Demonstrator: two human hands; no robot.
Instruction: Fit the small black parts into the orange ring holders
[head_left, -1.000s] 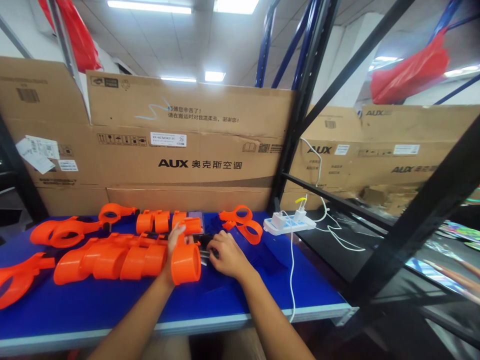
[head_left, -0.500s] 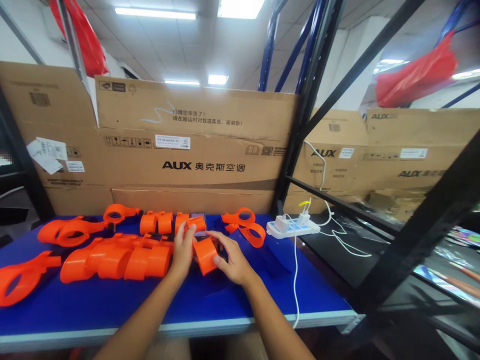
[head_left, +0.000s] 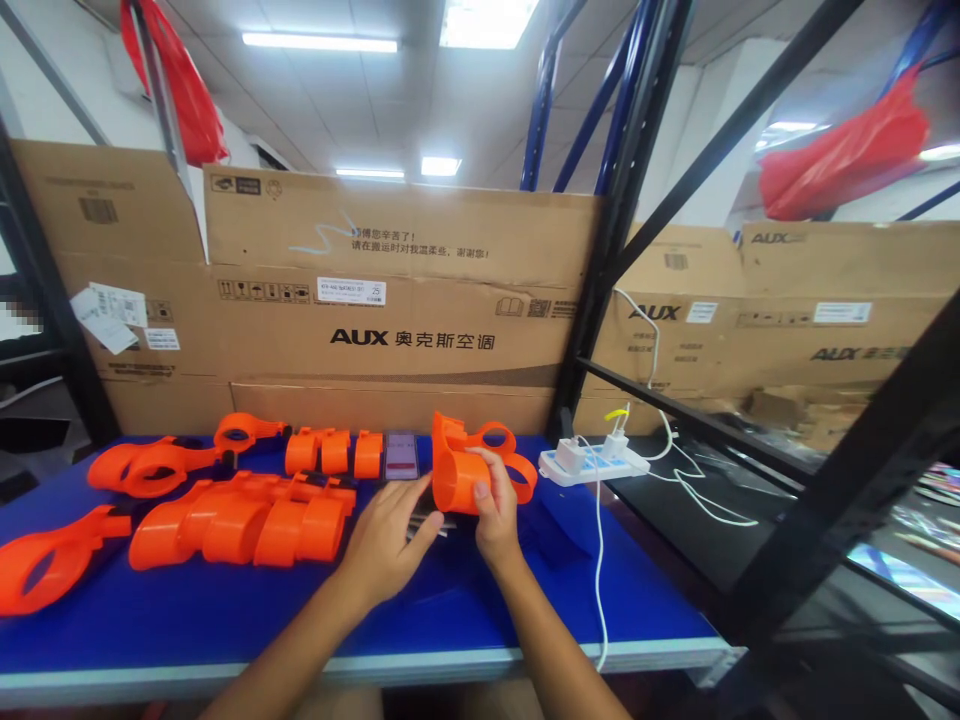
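My right hand [head_left: 495, 505] grips an orange plastic ring with a short arm [head_left: 457, 482], tilted up above the blue table. Beside it, my left hand [head_left: 391, 535] has its fingers stretched out and thumb apart, holding nothing that I can see. Under its fingertips lies a small dark and silvery item [head_left: 429, 522], partly hidden, whose kind I cannot make out. Left of my hands, a row of similar orange rings [head_left: 236, 525] lies close together. Two more loops [head_left: 523, 478] lie behind my right hand, partly covered.
A phone [head_left: 401, 456] lies behind my left hand, next to several short orange rings [head_left: 335, 452]. A white power strip [head_left: 592, 462] with plugs and cables stands at the table's right end. Behind rises a cardboard sheet [head_left: 420, 375]; a black rack post [head_left: 596, 330] stands right of it.
My right hand has lifted and turned the orange ring to the right. The left hand has let go of it and come down nearer the table, uncovering the phone.
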